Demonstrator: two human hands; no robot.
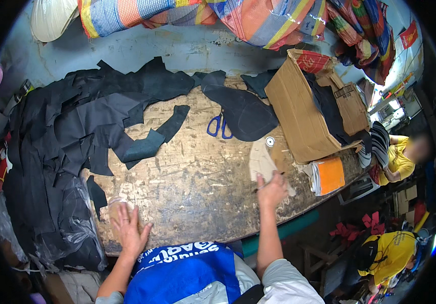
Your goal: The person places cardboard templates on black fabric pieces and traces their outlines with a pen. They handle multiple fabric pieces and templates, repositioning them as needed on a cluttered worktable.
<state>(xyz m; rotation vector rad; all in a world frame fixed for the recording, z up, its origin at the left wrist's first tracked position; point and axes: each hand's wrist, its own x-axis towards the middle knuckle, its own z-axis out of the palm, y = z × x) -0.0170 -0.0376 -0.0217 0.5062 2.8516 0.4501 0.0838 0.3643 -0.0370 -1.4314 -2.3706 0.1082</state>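
Observation:
My left hand lies on the near left of the worn wooden table, fingers spread, over a tan flat piece that it partly hides. Farther right, my right hand is closed on a thin dark pen-like stick, whose ends show on either side of the fingers. Its fingertips are at the lower part of a beige pattern piece. Beyond that piece sits a small white round spool. Blue-handled scissors lie farther off, their blades hidden beneath a rounded dark leather piece.
Dark leather sheets heap over the table's left and back. A cardboard box with dark material stands at the back right, near an orange-and-white folded bundle. Two people in yellow shirts are beyond the table's right side.

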